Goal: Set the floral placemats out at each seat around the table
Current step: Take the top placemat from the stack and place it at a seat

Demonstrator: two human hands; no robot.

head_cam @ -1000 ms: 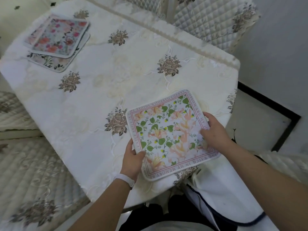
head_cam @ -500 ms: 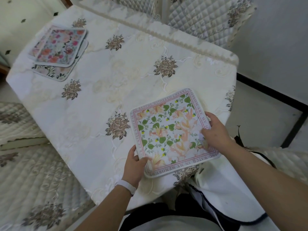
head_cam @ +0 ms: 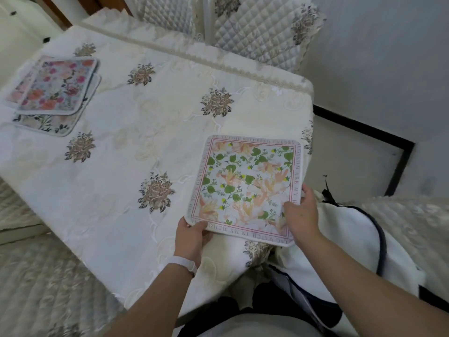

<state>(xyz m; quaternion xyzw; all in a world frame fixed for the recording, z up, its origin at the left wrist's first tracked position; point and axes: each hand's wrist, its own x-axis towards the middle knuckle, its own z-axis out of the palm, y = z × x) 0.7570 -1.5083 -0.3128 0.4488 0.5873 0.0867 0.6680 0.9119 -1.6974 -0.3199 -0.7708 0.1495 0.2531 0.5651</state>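
A square floral placemat with peach flowers, green leaves and a lettered pink border lies flat near the table's right front corner. My left hand pinches its near left corner. My right hand grips its near right corner, thumb on top. A stack of other floral placemats, pink and red on grey, rests at the far left of the table, which wears a cream embroidered cloth.
Quilted chair backs stand behind the far edge. A padded bench seat sits to the left, below the table. A white cloth with dark trim lies on the seat at my right. The grey wall is close.
The placemat has turned from a diagonal to nearly square with the table edge and shifted right. Both hands stayed on its near corners, and my view swung slightly right.
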